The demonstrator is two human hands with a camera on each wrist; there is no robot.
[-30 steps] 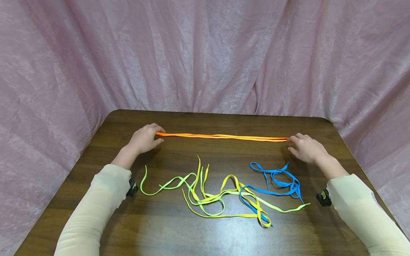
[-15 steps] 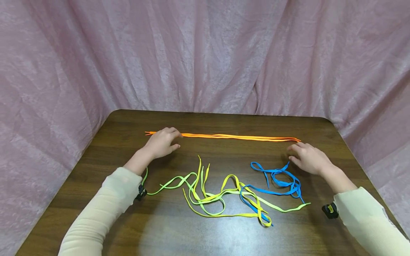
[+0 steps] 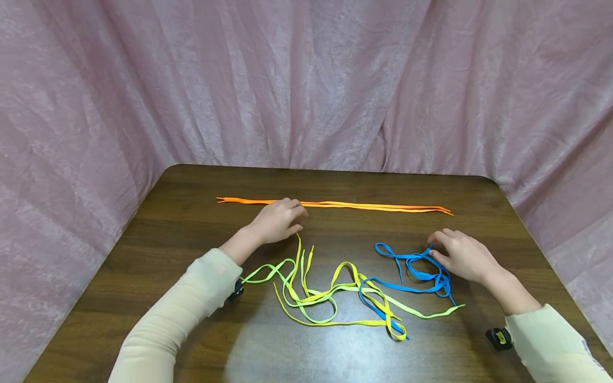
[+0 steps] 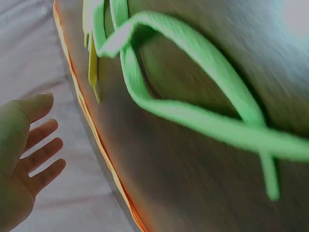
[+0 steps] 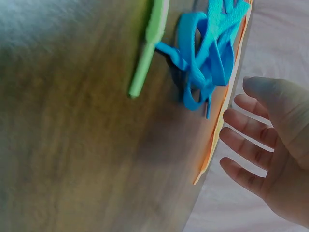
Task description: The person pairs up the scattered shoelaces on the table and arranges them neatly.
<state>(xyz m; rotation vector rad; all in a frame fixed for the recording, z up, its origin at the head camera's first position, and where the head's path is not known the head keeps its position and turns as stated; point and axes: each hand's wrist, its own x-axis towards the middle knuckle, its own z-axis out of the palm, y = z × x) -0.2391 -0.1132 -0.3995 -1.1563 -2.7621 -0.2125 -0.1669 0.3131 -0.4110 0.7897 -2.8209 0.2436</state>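
Two orange shoelaces (image 3: pixel 364 206) lie stretched side by side across the far part of the table. My left hand (image 3: pixel 275 221) hovers in front of them, overlapping them in the head view, and nothing is in its fingers. Just past its thumb is the tip of a yellow shoelace (image 3: pixel 308 263). My right hand (image 3: pixel 464 256) is beside the blue shoelaces (image 3: pixel 423 275), its fingertips near one blue tip; in the right wrist view its fingers (image 5: pixel 246 123) are spread and bare. Light green shoelaces (image 3: pixel 268 271) tangle with the yellow ones, and one blue lace crosses them.
The brown wooden table (image 3: pixel 191 330) has rounded far corners. Pink velvet curtain (image 3: pixel 306 85) hangs behind it and along both sides. Small black wrist cameras (image 3: pixel 499 339) sit at the sleeves.
Both hands have let go of the orange shoelaces. The left hand has moved right and nearer; the right hand has come nearer, to the blue shoelaces. The orange laces stay stretched out.
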